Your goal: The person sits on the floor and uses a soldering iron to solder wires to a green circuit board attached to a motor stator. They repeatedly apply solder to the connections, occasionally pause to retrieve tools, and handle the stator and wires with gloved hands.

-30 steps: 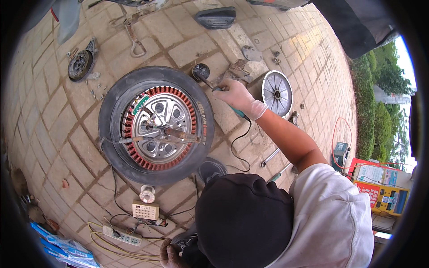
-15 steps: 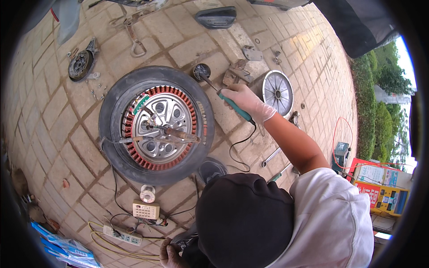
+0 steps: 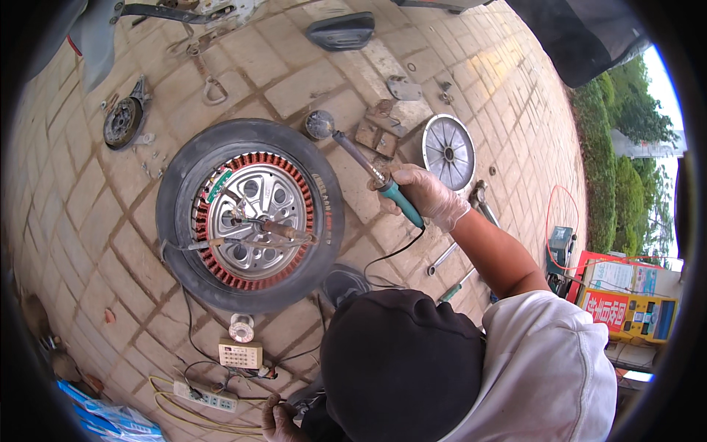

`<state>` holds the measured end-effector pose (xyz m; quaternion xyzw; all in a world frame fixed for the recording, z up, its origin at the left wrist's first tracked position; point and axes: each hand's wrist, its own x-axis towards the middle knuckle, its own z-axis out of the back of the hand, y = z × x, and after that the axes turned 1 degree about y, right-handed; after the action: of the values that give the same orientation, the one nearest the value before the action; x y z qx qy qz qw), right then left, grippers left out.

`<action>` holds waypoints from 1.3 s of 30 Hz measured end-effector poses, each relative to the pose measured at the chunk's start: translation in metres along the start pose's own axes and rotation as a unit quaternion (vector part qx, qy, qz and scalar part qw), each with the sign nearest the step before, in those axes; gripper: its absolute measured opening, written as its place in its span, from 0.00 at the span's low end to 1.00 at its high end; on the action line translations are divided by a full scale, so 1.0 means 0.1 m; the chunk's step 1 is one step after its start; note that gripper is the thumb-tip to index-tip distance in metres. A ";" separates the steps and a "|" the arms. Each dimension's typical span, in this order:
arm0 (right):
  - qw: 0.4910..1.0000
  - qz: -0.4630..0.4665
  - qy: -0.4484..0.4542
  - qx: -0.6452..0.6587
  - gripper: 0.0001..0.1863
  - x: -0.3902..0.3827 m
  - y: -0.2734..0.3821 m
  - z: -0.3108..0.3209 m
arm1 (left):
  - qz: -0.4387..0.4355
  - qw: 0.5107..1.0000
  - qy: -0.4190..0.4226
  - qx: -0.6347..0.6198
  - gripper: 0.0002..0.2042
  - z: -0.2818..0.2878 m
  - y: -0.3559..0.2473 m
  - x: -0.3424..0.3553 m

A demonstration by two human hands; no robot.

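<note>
My right hand (image 3: 420, 193), in a thin translucent glove, is closed round the green handle of a soldering iron (image 3: 398, 199). The iron slants up and left, its dark tip overlapping the rim of a small round pot (image 3: 318, 124); whether they touch I cannot tell. To the left lies a wheel hub motor, its black tire (image 3: 177, 158) round a ring of copper coils (image 3: 309, 199) and a silver hub. My left hand (image 3: 278, 421), also gloved, is low at the bottom edge with curled fingers; what they hold, if anything, is hidden.
Below the tire are a solder spool (image 3: 241, 329), a cream box with buttons (image 3: 241, 354) and a power strip (image 3: 206, 396) with cables. A spoked round cover (image 3: 449, 152), wrenches (image 3: 443, 259) and a brake drum part (image 3: 124, 121) lie on the paving. A dark-capped head (image 3: 405, 361) blocks the lower middle.
The soldering iron now looks larger and nearer, its tip shifted from inside the pot to overlap its rim. My right hand has turned and moved slightly. The whole view has shifted a little.
</note>
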<state>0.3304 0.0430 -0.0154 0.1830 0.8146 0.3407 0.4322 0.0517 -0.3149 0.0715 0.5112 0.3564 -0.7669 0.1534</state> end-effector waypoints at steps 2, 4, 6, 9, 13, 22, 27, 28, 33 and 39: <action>0.999 0.005 0.033 0.014 0.21 0.00 -0.01 0.00 | 0.000 1.000 -0.001 0.006 0.18 0.00 -0.01 0.01; 1.000 0.004 -0.001 -0.007 0.29 0.01 -0.02 0.01 | -0.006 1.000 0.004 0.026 0.18 0.01 -0.03 0.02; 1.000 0.001 -0.005 -0.006 0.28 0.01 -0.03 0.03 | -0.010 0.999 0.007 0.037 0.17 0.01 -0.05 0.02; 1.000 -0.002 0.018 0.017 0.21 0.02 -0.04 0.05 | -0.013 0.999 0.008 0.038 0.17 0.01 -0.05 0.03; 1.000 0.008 0.010 0.011 0.23 0.03 -0.07 0.06 | -0.017 0.999 0.011 0.037 0.17 0.02 -0.04 0.05; 0.996 0.039 -0.030 -0.072 0.23 0.07 -0.07 0.05 | -0.004 1.000 0.011 0.018 0.17 0.03 -0.04 0.07; 0.970 0.048 -0.157 -0.180 0.21 0.15 -0.12 0.04 | -0.009 0.999 0.012 0.032 0.17 0.04 -0.04 0.07; 0.958 0.052 -0.193 -0.205 0.21 0.19 -0.13 0.04 | -0.013 0.999 0.013 0.039 0.17 0.05 -0.04 0.07; 0.858 0.024 -0.284 -0.428 0.23 0.51 -0.09 0.06 | -0.021 0.998 0.017 0.049 0.18 0.06 -0.05 0.05; 0.765 0.026 -0.270 -0.584 0.25 0.73 0.03 0.07 | -0.010 1.000 0.004 0.017 0.18 0.08 0.00 0.03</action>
<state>0.2956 0.0912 -0.0587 0.0009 0.3025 0.6982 0.6489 0.0447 -0.3199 0.0710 0.5130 0.3489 -0.7724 0.1356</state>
